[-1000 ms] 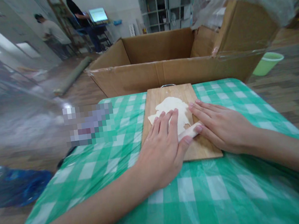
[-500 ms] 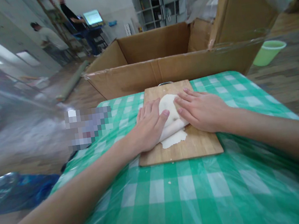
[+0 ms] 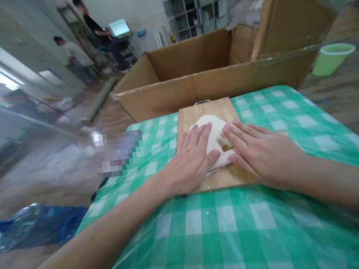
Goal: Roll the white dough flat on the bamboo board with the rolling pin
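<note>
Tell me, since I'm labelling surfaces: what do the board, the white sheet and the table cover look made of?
Cutting board: pale wood, matt, faint grain. Dough: soft, matt white, folded. Tablecloth: green-checked, likely plastic-covered, glossy wrinkles.

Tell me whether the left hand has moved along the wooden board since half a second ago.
Yes. The left hand has slid back toward the board's near edge; its fingers then reached the dough's far part and now lie lower on it.
</note>
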Motion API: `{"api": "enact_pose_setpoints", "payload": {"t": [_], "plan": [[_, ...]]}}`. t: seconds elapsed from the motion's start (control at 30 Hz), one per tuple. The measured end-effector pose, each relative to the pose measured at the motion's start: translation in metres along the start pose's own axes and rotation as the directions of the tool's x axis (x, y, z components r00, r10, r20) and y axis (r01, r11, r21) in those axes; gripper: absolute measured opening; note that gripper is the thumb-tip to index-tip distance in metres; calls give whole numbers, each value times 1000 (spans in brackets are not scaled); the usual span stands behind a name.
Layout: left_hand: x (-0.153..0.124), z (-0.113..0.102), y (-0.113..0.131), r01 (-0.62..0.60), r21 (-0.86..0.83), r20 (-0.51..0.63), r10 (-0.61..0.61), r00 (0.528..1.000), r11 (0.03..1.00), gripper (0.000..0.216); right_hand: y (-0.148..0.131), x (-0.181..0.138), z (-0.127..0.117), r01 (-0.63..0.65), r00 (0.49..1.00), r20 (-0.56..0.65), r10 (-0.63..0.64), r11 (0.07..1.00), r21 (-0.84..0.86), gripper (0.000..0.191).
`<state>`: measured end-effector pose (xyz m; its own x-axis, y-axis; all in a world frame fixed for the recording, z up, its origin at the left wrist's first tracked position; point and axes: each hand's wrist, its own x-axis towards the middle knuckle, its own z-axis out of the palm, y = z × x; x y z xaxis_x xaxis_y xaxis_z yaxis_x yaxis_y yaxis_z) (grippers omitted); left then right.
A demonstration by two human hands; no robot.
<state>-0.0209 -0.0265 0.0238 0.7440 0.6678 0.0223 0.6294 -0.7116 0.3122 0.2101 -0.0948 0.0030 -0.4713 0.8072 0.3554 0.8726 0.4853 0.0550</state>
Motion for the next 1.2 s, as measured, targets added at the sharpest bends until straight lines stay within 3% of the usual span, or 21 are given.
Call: {"api": "enact_pose_setpoints", "payload": {"t": [0.17, 0.4, 0.63, 0.73, 0.93, 1.2], "plan": [[-6, 4, 6, -50, 39, -39, 51, 998, 998, 72, 0, -8, -3, 40, 999, 7, -40, 999, -4, 62], [27, -9, -25, -45, 16, -2, 45, 999, 999, 70, 25, 8, 2, -16, 999, 41, 16, 1000, 11, 60], [42, -5, -24, -55, 206, -237, 104, 966, 977, 50, 30, 7, 13, -93, 992, 82, 91, 996, 17, 62], [44, 2, -24, -29, 173, -287, 79, 955, 984, 47, 36, 14, 17, -123, 985, 115, 127, 991, -46, 60], [55, 6, -31, 72, 115, -340, -29, 940, 991, 44, 61, 43, 21, 32, 981, 196, 1, 986, -165, 48], [29, 18, -3, 176, 106, -295, -138, 945, 979, 54, 63, 47, 23, 0, 996, 93, 13, 989, -147, 55]]}}
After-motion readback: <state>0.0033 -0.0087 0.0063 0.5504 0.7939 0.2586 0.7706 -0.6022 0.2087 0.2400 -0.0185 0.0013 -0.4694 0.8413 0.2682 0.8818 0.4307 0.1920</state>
